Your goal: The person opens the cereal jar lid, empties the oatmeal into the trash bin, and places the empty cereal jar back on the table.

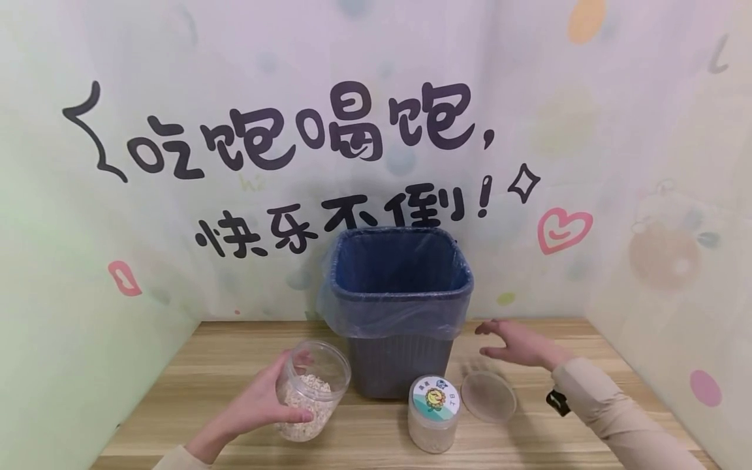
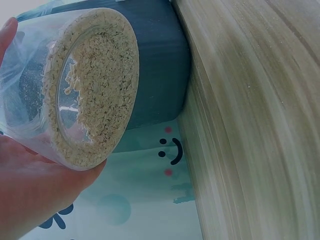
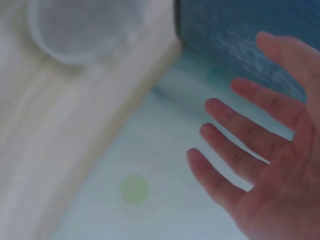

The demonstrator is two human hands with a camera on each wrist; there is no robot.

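My left hand [image 1: 266,403] grips a clear plastic jar [image 1: 314,391] partly filled with pale flakes that look like oats. The jar has no lid on and leans toward the trash bin. In the left wrist view the flakes [image 2: 107,85] lie against the jar's base and side. My right hand [image 1: 519,344] is in the air to the right of the bin, holding nothing; its fingers [image 3: 247,130] are spread and nearly straight. Between the hands stands a blue trash bin [image 1: 399,359] with a clear liner [image 1: 405,316] folded over its rim.
A smaller lidded jar [image 1: 433,434] with a flower sticker on top stands in front of the bin. Right of it a round translucent lid [image 1: 489,397] lies on the wooden table [image 1: 235,346]. A printed cloth wall [image 1: 264,59] rises behind the table.
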